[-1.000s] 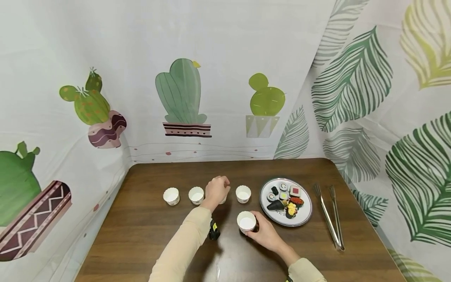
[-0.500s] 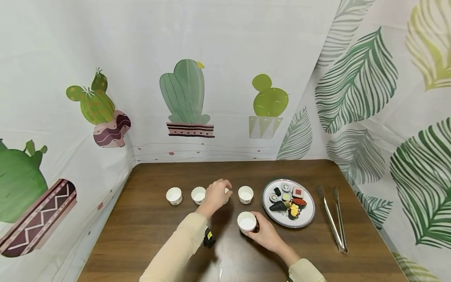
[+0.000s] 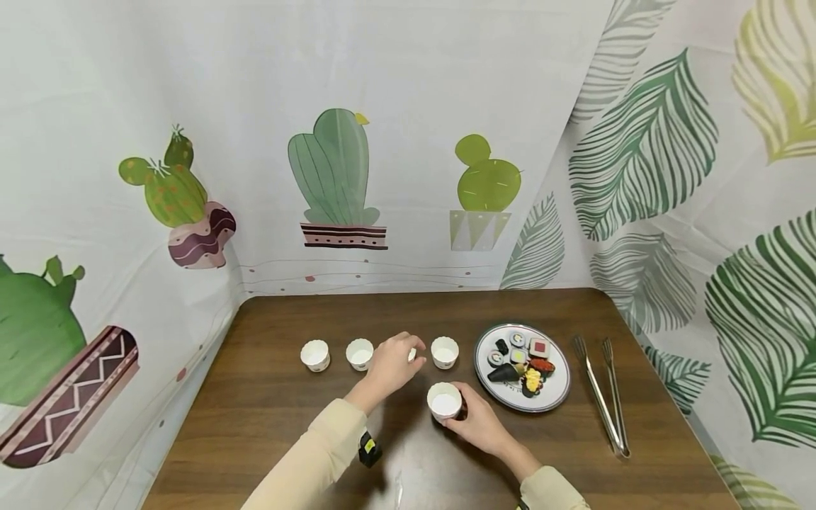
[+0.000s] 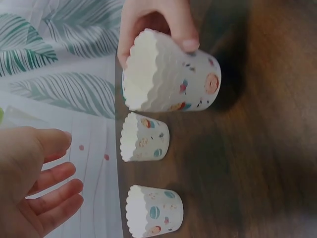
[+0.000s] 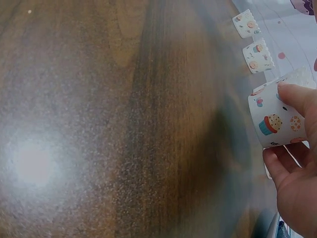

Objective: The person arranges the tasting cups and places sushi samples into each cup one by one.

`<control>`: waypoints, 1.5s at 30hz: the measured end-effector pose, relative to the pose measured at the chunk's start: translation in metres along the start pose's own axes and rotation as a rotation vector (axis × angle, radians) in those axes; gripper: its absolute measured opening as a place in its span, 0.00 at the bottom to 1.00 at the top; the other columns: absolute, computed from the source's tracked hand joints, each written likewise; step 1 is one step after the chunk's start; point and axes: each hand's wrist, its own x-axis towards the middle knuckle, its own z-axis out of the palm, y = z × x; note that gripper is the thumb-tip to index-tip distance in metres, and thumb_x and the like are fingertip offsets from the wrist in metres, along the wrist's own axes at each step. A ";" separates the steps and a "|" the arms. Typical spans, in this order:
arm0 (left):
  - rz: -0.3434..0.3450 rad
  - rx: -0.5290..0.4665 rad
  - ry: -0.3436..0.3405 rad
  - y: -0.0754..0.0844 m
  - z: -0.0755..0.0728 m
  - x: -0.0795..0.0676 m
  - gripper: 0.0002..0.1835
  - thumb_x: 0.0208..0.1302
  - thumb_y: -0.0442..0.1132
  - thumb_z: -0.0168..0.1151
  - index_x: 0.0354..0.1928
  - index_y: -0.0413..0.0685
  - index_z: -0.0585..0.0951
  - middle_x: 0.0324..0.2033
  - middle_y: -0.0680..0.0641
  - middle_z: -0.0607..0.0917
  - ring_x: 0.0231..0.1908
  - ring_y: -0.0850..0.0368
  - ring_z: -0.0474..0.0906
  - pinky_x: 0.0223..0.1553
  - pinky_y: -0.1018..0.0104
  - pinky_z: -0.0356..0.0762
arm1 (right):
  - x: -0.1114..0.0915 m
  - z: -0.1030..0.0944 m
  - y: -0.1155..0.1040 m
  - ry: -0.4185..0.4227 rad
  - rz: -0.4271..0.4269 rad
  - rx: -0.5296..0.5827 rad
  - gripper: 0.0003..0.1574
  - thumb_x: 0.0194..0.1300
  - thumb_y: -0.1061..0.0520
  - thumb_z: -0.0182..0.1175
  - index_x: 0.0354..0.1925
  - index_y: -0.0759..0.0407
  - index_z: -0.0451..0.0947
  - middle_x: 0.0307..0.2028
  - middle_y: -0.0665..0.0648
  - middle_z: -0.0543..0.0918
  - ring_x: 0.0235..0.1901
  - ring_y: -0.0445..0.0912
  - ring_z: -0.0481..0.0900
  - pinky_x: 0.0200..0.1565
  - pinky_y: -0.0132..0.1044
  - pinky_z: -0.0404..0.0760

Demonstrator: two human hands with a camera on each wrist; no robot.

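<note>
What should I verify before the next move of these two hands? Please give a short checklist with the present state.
1. Right hand has a grip on the held cup stack: ok, thumb and fingers lie around its sides.
2. Left hand is free: ok, fingers relaxed, holding nothing.
3. Third cup from the left in the row is fully seen from the head: not ok, the left hand covers most of it.
4. Number of cups in the stack: cannot tell, the rims overlap.
5. Stack's base rests on the table: cannot tell.
6. Tongs are away from both hands: ok, they lie beyond the plate.
</note>
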 end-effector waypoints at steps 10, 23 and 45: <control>0.055 -0.017 -0.004 0.013 -0.002 -0.016 0.10 0.50 0.45 0.69 0.35 0.54 0.83 0.26 0.57 0.76 0.21 0.65 0.69 0.21 0.72 0.67 | 0.006 0.002 -0.008 0.001 -0.032 0.012 0.39 0.41 0.64 0.72 0.54 0.63 0.68 0.48 0.57 0.78 0.47 0.48 0.77 0.47 0.39 0.77; 0.074 -0.003 -0.022 0.013 0.009 -0.033 0.11 0.47 0.43 0.70 0.34 0.52 0.82 0.27 0.55 0.79 0.22 0.60 0.77 0.20 0.70 0.69 | 0.006 0.005 -0.015 -0.070 0.006 0.016 0.40 0.43 0.62 0.71 0.55 0.58 0.67 0.48 0.53 0.76 0.47 0.44 0.75 0.48 0.37 0.75; -0.002 0.022 -0.067 0.015 0.017 -0.043 0.08 0.44 0.33 0.67 0.23 0.54 0.78 0.23 0.57 0.75 0.19 0.61 0.72 0.17 0.71 0.64 | 0.003 0.012 -0.021 -0.098 -0.067 -0.016 0.40 0.43 0.61 0.72 0.55 0.62 0.67 0.48 0.54 0.77 0.47 0.44 0.75 0.50 0.41 0.73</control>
